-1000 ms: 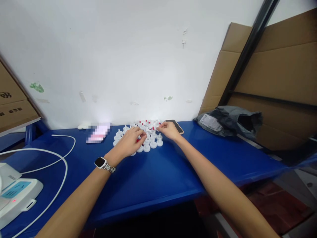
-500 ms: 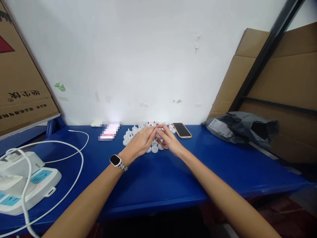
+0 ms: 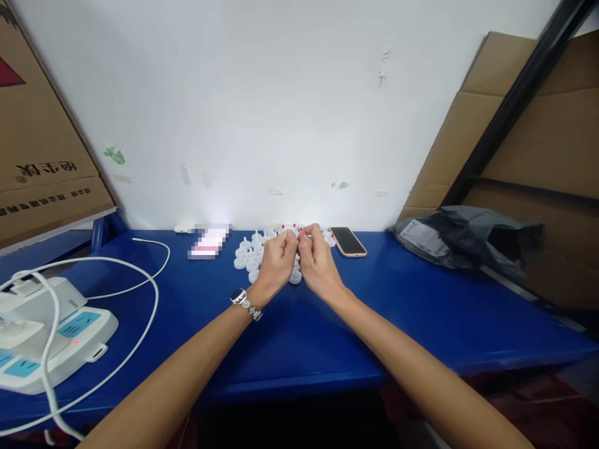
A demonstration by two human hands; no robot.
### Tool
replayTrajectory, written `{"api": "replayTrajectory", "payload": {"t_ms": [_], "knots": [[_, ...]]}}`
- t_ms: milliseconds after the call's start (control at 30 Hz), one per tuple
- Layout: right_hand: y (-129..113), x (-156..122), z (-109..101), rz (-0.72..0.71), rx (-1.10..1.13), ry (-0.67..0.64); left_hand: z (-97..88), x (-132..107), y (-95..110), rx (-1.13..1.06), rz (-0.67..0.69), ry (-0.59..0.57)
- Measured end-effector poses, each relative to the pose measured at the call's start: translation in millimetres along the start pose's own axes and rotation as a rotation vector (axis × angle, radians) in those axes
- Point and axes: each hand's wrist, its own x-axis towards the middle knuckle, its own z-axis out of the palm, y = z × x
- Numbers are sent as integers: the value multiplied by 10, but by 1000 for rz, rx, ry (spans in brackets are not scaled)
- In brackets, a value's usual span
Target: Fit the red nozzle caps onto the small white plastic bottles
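Several small white nozzle caps [image 3: 248, 257], some with red tips, stand in a cluster on the blue table [image 3: 290, 337] near the wall. My left hand [image 3: 277, 260], a watch on its wrist, and my right hand [image 3: 316, 259] are raised together just over the cluster, knuckles touching. Both are curled into pinches at the fingertips. A small white piece with a red tip shows between the fingertips, too small to name for certain.
A phone [image 3: 348, 241] lies face up right of the caps. A blurred pink and white item [image 3: 209, 242] lies to their left. A white power strip [image 3: 51, 333] with looping cable [image 3: 140, 287] sits far left. A grey mailer bag [image 3: 463, 237] and cardboard sheets [image 3: 528, 143] are on the right.
My hands left the caps, came together and curled into fists above the cluster. The view has shifted left, showing more of the power strip.
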Motion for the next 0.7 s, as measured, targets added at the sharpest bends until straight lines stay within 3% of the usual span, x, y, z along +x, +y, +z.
{"api": "replayTrajectory", "payload": {"t_ms": [100,167,200,267,367,500,633,700], "knots": [[45,72,-176,-16,-233,132,-150,70,-22,-36,-69,179],[141,119,-303,22,-342,194,-326,126,-75,107,-67,216],[201,141,-353,40,-353,193,-408,148,-108,208,-57,152],[331,182,-406,84,-264,114,-521,175,-175,405,0,-117],[505,240,-408,102,-102,11,-545,173,-242,618,149,-367],[663,306,-447,91,-85,28,-479,139,-273,684,170,-500],[769,364,-549,112,-264,138,-447,126,-287,660,151,-518],[826,392,-577,149,-321,124,-432,126,-286,655,160,-518]]}}
